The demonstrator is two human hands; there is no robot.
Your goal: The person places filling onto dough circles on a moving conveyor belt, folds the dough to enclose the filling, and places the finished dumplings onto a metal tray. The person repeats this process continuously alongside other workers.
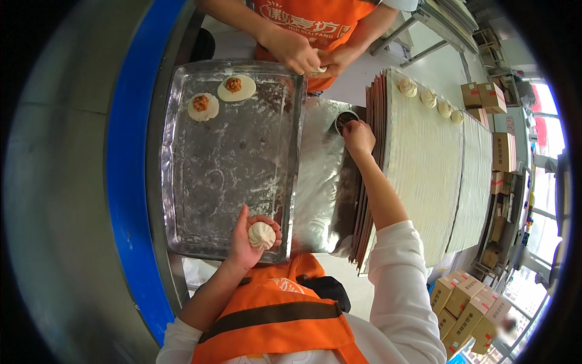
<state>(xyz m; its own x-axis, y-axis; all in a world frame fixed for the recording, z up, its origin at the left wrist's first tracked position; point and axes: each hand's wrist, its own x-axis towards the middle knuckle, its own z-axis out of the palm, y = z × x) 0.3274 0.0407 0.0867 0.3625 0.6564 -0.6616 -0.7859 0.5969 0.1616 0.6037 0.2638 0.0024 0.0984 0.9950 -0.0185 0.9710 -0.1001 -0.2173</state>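
A pleated, closed bun [262, 235] rests in the palm of my left hand [245, 242], its fingers curled round it, over the near right corner of a floured metal tray [230, 164]. My right hand [359, 138] reaches to a small round bowl [345, 119] with dark contents on the steel table. Its fingers are bent down into the bowl, and their tips are hidden. On the tray's far left part lie two flat dough wrappers, each topped with orange-brown filling: one wrapper [210, 113] and another wrapper [245, 91] beside it.
Across the table, a co-worker's hands [303, 57] pinch a piece of dough. To the right stands a stack of cloth-covered boards [424, 164] with several finished buns [428, 98] along its far edge. Cardboard boxes [467, 303] are piled at the lower right.
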